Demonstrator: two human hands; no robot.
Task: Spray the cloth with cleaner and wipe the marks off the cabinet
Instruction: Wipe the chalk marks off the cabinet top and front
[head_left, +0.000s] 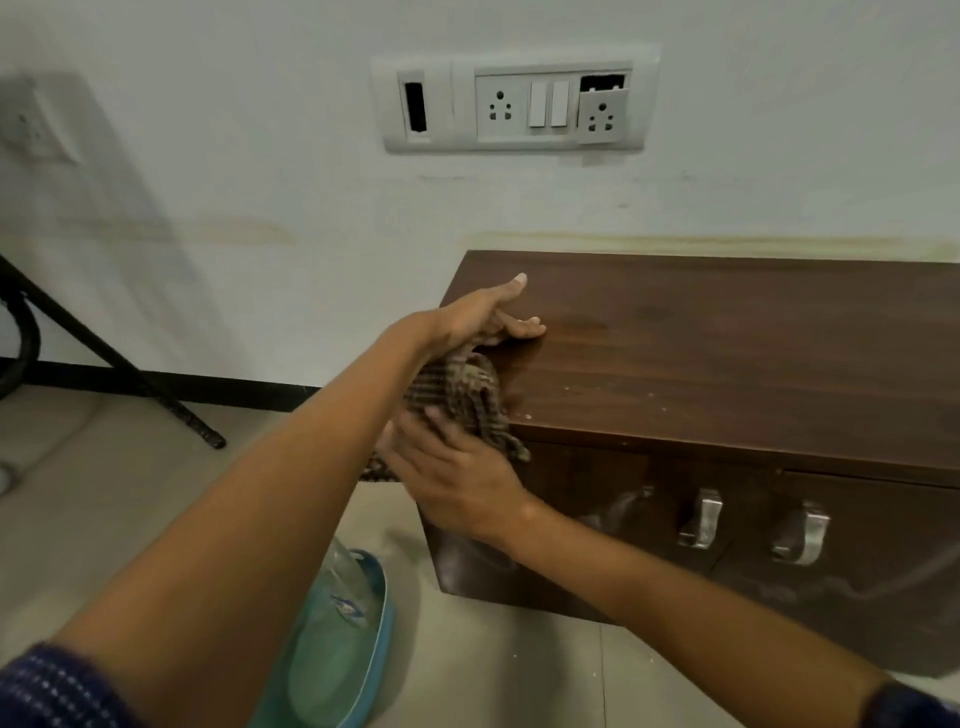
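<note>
A low dark-brown wooden cabinet (727, 338) stands against the wall, with pale specks near the front edge of its top and greyish smears on its doors. A brown checked cloth (467, 389) hangs bunched over the cabinet's front left corner. My left hand (488, 317) lies on the cabinet top with straight fingers, its palm over the cloth's upper end. My right hand (457, 478) grips the cloth's lower part in front of the cabinet's left edge. A clear bottle (345, 587), blurred, lies on the floor below my arms.
The bottle rests on a teal tray-like thing (374, 649) on the tiled floor. Two metal handles (701, 519) stick out of the cabinet doors. A socket and switch panel (519, 106) is on the wall above. Black stand legs (104, 353) slant down at the left.
</note>
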